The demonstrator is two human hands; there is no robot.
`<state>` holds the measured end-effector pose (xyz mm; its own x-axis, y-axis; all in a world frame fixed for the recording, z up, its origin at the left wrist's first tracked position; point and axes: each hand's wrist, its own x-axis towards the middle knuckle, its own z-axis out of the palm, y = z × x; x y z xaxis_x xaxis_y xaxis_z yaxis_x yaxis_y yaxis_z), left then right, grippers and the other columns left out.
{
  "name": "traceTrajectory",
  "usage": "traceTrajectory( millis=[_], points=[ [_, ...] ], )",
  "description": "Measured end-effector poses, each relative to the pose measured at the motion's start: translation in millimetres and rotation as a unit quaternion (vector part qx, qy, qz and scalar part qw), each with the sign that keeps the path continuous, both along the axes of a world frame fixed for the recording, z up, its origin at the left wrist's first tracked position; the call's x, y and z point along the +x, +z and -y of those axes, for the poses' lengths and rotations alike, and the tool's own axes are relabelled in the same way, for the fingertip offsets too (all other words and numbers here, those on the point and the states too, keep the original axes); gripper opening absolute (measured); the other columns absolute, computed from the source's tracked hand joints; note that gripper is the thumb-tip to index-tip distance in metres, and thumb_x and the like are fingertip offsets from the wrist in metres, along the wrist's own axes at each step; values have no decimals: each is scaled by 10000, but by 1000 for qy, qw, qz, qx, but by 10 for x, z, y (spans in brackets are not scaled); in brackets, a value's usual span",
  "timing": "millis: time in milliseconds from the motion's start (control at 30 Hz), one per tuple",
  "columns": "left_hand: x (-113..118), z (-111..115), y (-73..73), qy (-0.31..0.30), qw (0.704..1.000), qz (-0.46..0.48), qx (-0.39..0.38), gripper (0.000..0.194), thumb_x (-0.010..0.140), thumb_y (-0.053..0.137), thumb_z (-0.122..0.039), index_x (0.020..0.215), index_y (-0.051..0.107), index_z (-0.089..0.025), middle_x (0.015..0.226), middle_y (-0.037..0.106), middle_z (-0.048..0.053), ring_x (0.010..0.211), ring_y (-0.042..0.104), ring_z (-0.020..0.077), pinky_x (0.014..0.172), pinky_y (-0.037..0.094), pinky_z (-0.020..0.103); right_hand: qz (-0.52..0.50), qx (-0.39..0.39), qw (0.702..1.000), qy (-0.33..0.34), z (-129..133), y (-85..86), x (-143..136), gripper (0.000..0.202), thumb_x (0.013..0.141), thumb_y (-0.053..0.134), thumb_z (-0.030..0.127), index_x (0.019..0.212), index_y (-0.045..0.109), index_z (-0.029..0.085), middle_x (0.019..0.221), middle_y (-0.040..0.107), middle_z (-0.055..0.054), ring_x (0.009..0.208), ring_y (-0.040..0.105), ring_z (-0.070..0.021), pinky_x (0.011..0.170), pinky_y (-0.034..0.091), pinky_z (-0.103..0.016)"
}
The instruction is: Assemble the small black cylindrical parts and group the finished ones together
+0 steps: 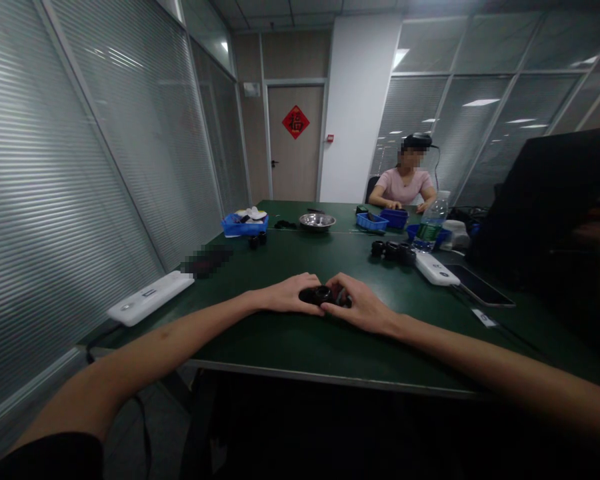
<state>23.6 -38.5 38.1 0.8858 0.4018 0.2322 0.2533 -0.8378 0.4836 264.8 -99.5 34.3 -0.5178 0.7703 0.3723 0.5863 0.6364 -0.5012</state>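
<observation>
"Across the room's lower half, what's lying widest?"

"The green table point(290, 343). At its far right corner a co-worker point(405, 188) is sitting. A blue basket point(235, 231) is standing near the far left corner, a steel bowl point(317, 228) is resting toward the far edge, and a water bottle point(428, 230) is standing toward the right."

"And the smaller things?"

"One white power bank point(153, 298) is lying by the left edge, another point(436, 269) beside the bottle, with a phone point(480, 287) lying next to it. Black ring-shaped parts point(391, 251) are sitting just left of the bottle."

"What are the hands doing?"

"Near the middle of the front edge, both are holding a glossy black part point(321, 294). The left hand point(283, 295) is curling thumb and fingers around its left end, only partly closed. The right hand point(365, 308) is arching over the right end, fingertips close to the thumb. Whether those fingers are gripping a separate piece, I can't tell."

"What could be going wrong?"

"Smooth sides could be slipping if the two hands are pressing or twisting unevenly. Should the right fingers be covering something loose, a careless lift might be dropping it, perhaps rolling it off the front edge."
</observation>
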Motion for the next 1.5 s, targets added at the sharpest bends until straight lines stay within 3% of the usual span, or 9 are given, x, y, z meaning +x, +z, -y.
traceTrajectory(
  millis=[567, 767, 1000, 1500],
  points=[
    [-3, 20, 27, 6, 1000, -6, 0, 464, 897, 677, -606, 1121, 637, -203, 1094, 598, 56, 1017, 530, 229, 887, 407, 345, -1, -4, 1000, 18, -5, -4, 3, 253, 934, 657, 354, 1115, 610, 184, 986, 664, -54, 804, 609, -175, 706, 501, -318],
    [2, 23, 27, 4, 1000, -3, -5, 456, 893, 685, -594, 1116, 636, -199, 1084, 595, 62, 1020, 529, 233, 901, 406, 356, -4, -12, 1000, -8, -4, 9, -11, 295, 897, 709, 389, 1087, 614, 186, 975, 669, -56, 809, 615, -185, 695, 499, -320],
    [-2, 33, 34, 5, 1000, -6, -3, 465, 903, 668, -604, 1135, 634, -202, 1104, 597, 63, 1031, 527, 235, 904, 406, 358, 0, -5, 1000, 20, 19, 33, -1, 273, 937, 655, 370, 1136, 617, 186, 1010, 666, -63, 832, 611, -187, 734, 507, -333],
    [1, 24, 37, 11, 1000, -12, -7, 478, 894, 668, -619, 1125, 631, -202, 1102, 595, 62, 1022, 523, 234, 906, 407, 357, 8, -10, 1000, 9, 26, 44, -7, 308, 915, 691, 414, 1114, 630, 187, 982, 677, -65, 820, 609, -193, 723, 500, -337]
  ],
)
